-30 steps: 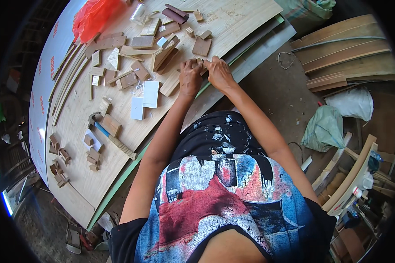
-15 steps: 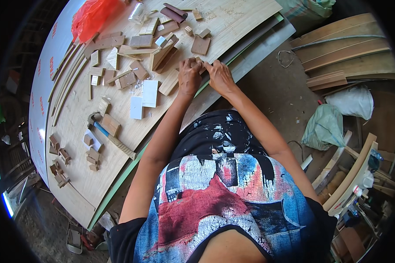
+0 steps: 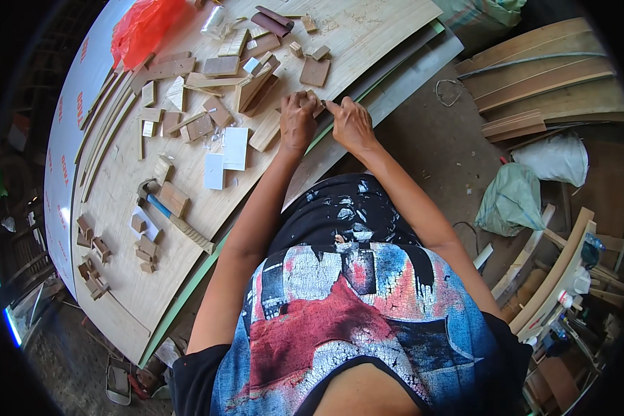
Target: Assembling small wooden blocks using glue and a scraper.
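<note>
My left hand (image 3: pixel 298 121) is closed over the near edge of the plywood worktop (image 3: pixel 118 232), its fingers curled and pinched. What it grips is small and mostly hidden by the fingers. Just to its right, my right hand (image 3: pixel 353 125) is also closed, thumb and forefinger pinched toward the left hand's fingertips. Whatever lies between them is too small to name. Beside the left hand rests a pale wood block (image 3: pixel 265 130), with an angled wooden piece (image 3: pixel 256 87) beyond it. A flat brown wood square (image 3: pixel 315 71) lies past my fingertips.
A claw hammer (image 3: pixel 170 211) lies to the left, near white rectangular pieces (image 3: pixel 236 148) and several small wood blocks. A red plastic bag (image 3: pixel 142 31) and a rolled brown sheet (image 3: pixel 275 21) are farther back. Curved wood panels (image 3: pixel 541 69) and sacks (image 3: pixel 512 201) stand at right.
My right hand has shifted slightly to the right, widening the gap between the two hands. The left hand stays almost where it was, still pinched.
</note>
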Demonstrator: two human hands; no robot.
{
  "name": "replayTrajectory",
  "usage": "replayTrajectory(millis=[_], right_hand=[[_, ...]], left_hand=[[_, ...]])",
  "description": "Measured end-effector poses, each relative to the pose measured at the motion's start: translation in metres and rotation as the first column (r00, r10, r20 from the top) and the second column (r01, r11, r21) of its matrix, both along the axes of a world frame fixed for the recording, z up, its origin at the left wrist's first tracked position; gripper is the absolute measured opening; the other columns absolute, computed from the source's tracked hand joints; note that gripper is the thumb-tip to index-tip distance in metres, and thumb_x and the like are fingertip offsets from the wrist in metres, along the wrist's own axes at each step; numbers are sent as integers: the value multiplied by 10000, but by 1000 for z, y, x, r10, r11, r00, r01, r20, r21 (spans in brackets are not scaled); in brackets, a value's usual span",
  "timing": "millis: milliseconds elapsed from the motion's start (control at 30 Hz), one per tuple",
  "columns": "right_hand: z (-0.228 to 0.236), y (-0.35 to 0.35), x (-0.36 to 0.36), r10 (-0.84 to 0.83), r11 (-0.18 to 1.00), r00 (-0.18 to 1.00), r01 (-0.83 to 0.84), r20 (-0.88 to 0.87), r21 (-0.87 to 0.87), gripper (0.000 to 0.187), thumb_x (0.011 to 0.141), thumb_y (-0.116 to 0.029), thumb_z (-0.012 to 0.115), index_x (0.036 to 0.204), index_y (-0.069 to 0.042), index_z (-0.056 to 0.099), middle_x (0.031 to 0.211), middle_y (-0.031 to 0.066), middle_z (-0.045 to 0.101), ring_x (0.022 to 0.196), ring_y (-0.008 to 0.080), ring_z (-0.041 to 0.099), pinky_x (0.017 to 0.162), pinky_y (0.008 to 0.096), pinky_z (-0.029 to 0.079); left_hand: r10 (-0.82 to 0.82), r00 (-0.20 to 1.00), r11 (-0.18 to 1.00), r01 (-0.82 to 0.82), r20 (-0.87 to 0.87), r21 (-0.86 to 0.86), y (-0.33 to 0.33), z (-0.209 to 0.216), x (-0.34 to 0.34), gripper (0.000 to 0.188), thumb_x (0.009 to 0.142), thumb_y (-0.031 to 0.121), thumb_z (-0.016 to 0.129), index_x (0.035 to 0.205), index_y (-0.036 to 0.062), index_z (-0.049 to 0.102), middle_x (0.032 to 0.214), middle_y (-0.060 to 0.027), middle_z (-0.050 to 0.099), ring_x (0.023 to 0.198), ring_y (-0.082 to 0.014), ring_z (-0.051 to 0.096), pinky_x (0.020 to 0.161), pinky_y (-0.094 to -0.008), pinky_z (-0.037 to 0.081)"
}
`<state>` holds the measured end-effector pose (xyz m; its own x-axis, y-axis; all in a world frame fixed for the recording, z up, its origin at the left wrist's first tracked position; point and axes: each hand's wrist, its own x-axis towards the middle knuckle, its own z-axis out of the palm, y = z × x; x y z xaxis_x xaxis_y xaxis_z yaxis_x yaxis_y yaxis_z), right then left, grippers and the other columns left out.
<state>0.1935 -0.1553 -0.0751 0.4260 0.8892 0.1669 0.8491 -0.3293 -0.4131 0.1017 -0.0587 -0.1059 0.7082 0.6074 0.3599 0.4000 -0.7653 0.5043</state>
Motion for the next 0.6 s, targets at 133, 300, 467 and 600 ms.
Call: replayTrajectory(millis=[133,300,467,600], right_hand=[[-3,1,-2,-45,999,999,45,-28,23,286,680,-43,516,961,-21,567,746,186,505,685,333,534,615,404,440],[-14,0,2,-48,999,996,50,-80,20,119,730,-62,483,786,5,563,721,183,517,667,336,537,613,406,437],[-12,3,3,-83,996,996,84,-33,19,75,721,-55,484,717,-12,546,722,174,531,664,334,539,610,416,427],[-6,16,7,-91,995,991,86,94,60,67,708,-66,495,727,-25,545,728,155,540,712,322,536,634,409,416]], left_hand=[[20,1000,1000,-21,23,21,0,-1,0,230,633,6,575,835,92,644,932,-94,564,812,-284,497,697,-338,423],[-2,1000,1000,2,0,-3,-1,4,1,237,631,1,558,848,65,630,915,-110,553,859,-294,491,701,-344,432],[18,1000,1000,-19,9,8,0,0,0,202,635,16,573,809,88,646,933,-104,567,820,-288,501,700,-339,423],[19,1000,1000,-19,13,15,0,-2,1,192,634,18,575,795,91,648,935,-103,568,822,-289,500,702,-338,423]])
